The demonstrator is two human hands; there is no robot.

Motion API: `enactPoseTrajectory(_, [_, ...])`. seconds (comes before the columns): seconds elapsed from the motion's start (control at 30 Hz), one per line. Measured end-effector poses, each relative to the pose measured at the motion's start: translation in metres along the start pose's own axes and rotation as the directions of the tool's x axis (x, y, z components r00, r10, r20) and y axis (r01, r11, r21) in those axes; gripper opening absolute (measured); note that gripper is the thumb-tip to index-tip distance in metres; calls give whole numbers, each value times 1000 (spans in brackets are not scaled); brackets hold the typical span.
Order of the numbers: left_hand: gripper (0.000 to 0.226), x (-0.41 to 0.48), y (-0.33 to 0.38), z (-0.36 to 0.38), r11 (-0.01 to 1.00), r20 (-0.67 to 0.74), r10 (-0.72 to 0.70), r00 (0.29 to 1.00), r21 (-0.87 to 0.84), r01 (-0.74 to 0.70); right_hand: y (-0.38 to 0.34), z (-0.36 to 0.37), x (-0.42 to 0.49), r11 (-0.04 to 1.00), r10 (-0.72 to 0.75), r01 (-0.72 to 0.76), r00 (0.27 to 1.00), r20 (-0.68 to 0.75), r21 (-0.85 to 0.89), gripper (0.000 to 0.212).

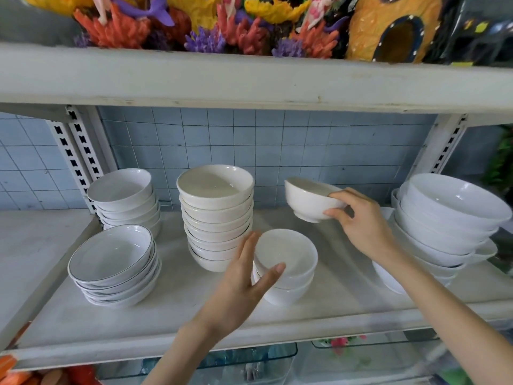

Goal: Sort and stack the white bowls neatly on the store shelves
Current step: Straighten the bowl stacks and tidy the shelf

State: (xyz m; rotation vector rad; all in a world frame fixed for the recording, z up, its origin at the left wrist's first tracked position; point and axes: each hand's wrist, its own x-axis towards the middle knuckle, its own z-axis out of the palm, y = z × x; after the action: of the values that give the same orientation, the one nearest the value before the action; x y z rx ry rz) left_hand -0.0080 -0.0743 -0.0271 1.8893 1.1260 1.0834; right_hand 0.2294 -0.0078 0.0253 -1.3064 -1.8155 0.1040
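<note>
Four stacks stand sorted; the right hand grips a bowl not yet stacked, the left hand, fingers open, steadies the short stack.

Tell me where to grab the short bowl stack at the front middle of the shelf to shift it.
Probably grip the bottom bowl's outer wall of the short bowl stack from both sides, coming from the front. The nested upper bowls would lift off if held by the rim. The left hand already cups its left side.
</note>
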Motion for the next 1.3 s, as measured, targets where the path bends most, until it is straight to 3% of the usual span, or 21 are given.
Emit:
enactPoseTrajectory(0.23, [83, 16, 48, -21, 992, -48, 57, 997, -106, -62, -37, -25, -4, 988, -131, 132, 991, -26, 83, 11])
enactPoseTrajectory(0.43, [73, 48, 63, -46, 969, -32, 53, 998, -238, -59, -66, -28, -4, 957, -229, 225, 973, 3, 184, 16])
enactPoseTrajectory(0.5, [90, 56, 61, -57, 949, -59, 28, 998, -312, -45, -74, -25, 0, 944, -272, 267, 962, 3, 195, 17])
enactPoseTrajectory(0.63, [109, 64, 61, -76, 958, -147, 35, 989, -278, -75, -86, -12, 17, 922, -329, 326, 944, -20, 208, 23])
enactPoseTrajectory(0.83, [98, 68, 63, -100, 963, -290, 24, 957, -251, -101, -105, 12, 46, 889, -385, 381, 922, -37, 253, 16])
enactPoseTrajectory(1.1, [98, 68, 47, -130, 978, -352, 4, 936, -196, -78, -118, 41, 69, 854, -452, 441, 891, -26, 276, 16])
enactPoseTrajectory(1.3, [105, 64, 24, -135, 988, -351, -35, 936, -154, -20, -110, 62, 71, 867, -412, 363, 908, 81, 341, 22])
